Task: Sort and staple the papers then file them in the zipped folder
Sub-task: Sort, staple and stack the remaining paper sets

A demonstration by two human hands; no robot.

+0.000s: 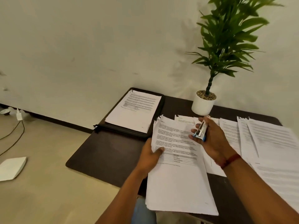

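Left hand (149, 156): I pinched the paper stack (178, 172) at its left edge.
Right hand (210, 139): my fingers curled round the stapler (201, 132), above the sheets.

Print on the stack (178, 183) is too blurred to read; papers (275, 139) at the desk's (105, 152) right edge run off-frame.

Office: desk (105, 152), printed papers (268, 139), potted plant (203, 102).
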